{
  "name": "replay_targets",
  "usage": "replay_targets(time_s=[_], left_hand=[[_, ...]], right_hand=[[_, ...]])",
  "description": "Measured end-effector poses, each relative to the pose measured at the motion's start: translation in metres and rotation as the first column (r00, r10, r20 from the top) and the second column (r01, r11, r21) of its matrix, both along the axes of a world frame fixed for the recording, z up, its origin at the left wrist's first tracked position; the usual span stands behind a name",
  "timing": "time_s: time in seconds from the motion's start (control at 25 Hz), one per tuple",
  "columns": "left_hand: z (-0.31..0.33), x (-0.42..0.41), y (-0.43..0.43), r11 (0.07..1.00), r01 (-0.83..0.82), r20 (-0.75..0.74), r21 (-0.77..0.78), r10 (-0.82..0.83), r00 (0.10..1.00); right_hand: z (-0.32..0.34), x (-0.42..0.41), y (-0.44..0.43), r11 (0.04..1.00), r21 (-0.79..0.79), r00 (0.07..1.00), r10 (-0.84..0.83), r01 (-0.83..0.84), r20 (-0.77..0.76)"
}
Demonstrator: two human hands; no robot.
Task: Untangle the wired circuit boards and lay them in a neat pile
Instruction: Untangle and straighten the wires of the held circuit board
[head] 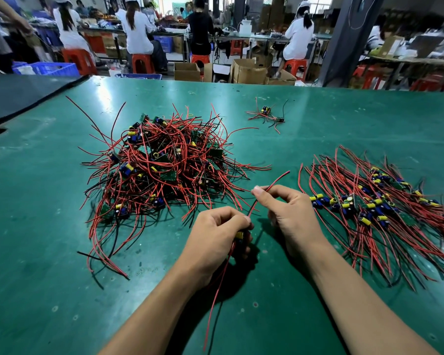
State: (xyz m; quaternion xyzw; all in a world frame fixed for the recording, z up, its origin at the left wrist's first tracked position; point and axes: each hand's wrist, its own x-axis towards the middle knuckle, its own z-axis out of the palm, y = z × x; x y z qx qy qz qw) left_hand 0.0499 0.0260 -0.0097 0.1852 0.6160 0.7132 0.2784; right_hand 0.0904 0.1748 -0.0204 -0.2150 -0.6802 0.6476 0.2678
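A tangled heap of small circuit boards with red and black wires (159, 165) lies on the green table, left of centre. To the right, a laid-out pile of boards (377, 208) has its wires running roughly parallel. My left hand (215, 237) grips one circuit board (239, 235) with a yellow capacitor; its red and black wires hang down toward me. My right hand (290, 213) pinches a red wire (274, 183) of that board between thumb and fingers, the wire's end pointing up and to the right.
A small cluster of two or three wired boards (265, 115) lies at the far middle of the green table (49, 226). A dark mat (18, 98) covers the far left corner. Beyond the table, people sit on red stools at benches, with cardboard boxes on the floor.
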Motion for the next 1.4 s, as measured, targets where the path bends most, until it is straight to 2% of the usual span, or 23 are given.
replay_targets(time_s=[0.12,0.24,0.32,0.44,0.68,0.8,0.92,1.12,1.32,1.4], left_hand=[[0.0,-0.002,-0.003,1.0,-0.006,-0.036,-0.021,0.005,0.999],[-0.001,-0.003,-0.004,1.0,-0.012,-0.044,-0.026,0.011,0.999],[-0.001,-0.004,-0.003,1.0,-0.008,-0.023,-0.002,0.008,1.0],[-0.003,-0.004,-0.003,1.0,-0.001,-0.033,0.005,0.001,0.999],[-0.006,-0.005,-0.002,1.0,0.015,-0.087,-0.019,-0.017,0.996],[-0.007,-0.006,-0.002,1.0,0.006,-0.088,-0.021,-0.008,0.996],[-0.006,-0.007,-0.003,0.999,0.001,-0.082,-0.038,-0.004,0.997],[-0.003,-0.004,-0.005,0.995,0.065,-0.093,-0.077,-0.073,0.993],[-0.001,-0.003,-0.006,0.99,0.106,-0.094,-0.096,-0.115,0.989],[-0.001,-0.004,-0.006,0.99,0.103,-0.088,-0.093,-0.111,0.99]], right_hand=[[-0.003,-0.001,-0.005,0.989,-0.143,1.0,0.027,-0.027,0.001],[0.001,0.002,-0.01,0.925,-0.313,0.971,0.239,-0.217,0.033],[0.003,0.006,-0.014,0.837,-0.394,0.914,0.405,-0.38,-0.022],[0.006,0.008,-0.018,0.793,-0.413,0.879,0.475,-0.448,-0.04],[0.005,0.008,-0.018,0.785,-0.445,0.891,0.448,-0.431,-0.073],[0.002,0.006,-0.019,0.838,-0.388,0.912,0.41,-0.384,-0.016],[-0.004,0.001,-0.018,0.924,-0.261,0.951,0.304,-0.281,0.052],[-0.007,-0.001,0.0,0.992,-0.094,0.996,0.082,-0.079,0.024],[-0.01,-0.005,0.011,0.996,-0.081,0.998,-0.048,0.045,-0.032],[-0.009,-0.006,0.008,0.991,-0.121,0.997,-0.066,0.06,-0.046]])
